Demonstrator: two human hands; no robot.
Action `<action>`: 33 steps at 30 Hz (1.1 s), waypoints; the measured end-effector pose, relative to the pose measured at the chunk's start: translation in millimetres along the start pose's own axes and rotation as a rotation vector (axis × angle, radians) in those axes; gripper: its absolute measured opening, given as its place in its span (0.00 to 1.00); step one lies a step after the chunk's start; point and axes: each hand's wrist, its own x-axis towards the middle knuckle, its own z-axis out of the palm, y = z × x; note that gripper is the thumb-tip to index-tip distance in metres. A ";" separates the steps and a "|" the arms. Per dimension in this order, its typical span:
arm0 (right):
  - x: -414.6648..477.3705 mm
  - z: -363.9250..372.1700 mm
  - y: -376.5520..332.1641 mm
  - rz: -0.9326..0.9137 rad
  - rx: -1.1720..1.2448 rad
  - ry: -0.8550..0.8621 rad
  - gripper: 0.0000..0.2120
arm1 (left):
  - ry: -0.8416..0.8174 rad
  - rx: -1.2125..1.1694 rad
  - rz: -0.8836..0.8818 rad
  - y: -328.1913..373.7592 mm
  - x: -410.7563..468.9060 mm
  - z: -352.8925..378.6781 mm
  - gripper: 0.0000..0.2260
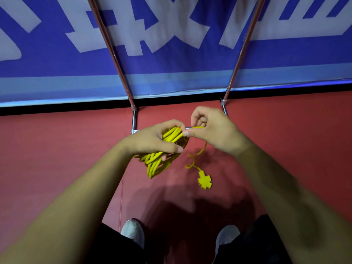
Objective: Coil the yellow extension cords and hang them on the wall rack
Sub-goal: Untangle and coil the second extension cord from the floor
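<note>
A yellow extension cord (158,162) is bundled into several loops at the centre of the view. My left hand (158,139) grips the top of the coil, fingers and thumb curled round it. Just to its right, my right hand (209,128) pinches the cord's loose strand. That strand hangs down in a wavy line to a yellow multi-outlet socket end (204,180), which dangles free above the red floor. Behind the hands stands a metal rack; its left pole (112,48) and right pole (242,56) rise against the wall.
A blue banner (171,69) with large white characters covers the wall behind the rack. The rack's base bar (134,121) meets the red floor (57,149). My two grey shoes (133,233) are at the bottom, close to the rack.
</note>
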 end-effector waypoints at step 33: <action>4.2 2.8 87.5 0.468 -0.096 -0.228 0.09 | 0.254 -0.988 0.514 13.5 -13.1 -33.9 0.14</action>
